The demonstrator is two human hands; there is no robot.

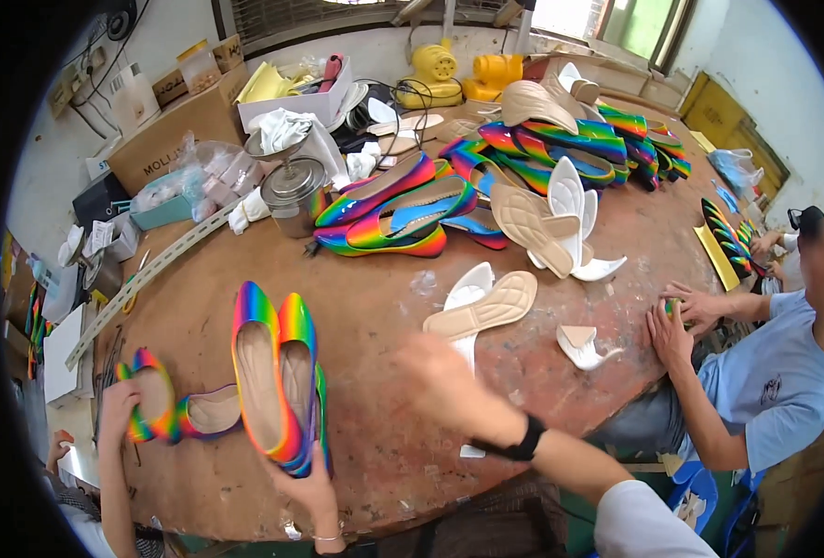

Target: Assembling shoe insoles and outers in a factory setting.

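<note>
My left hand [308, 485] is closed around the heel end of a pair of rainbow flat shoes [252, 305], toes pointing away from me. Beige insoles line both shoes. My right hand [444, 379], smeared by motion, is over the table beside a beige quilted insole [486, 305]; its fingers cannot be made out. Under that insole lies a white one [470, 282]. More beige [526, 223] and white insoles [568, 191] lie in a heap beyond. A curled white piece [579, 352] rests to the right.
A co-worker's hand [119, 409] at left touches another rainbow shoe [156, 395]. At right, a second person's hands [674, 330] hold something small. Rainbow shoes [393, 209] are piled at the back, near a metal pot [293, 200], a slotted metal strip [156, 277] and yellow blowers [433, 74].
</note>
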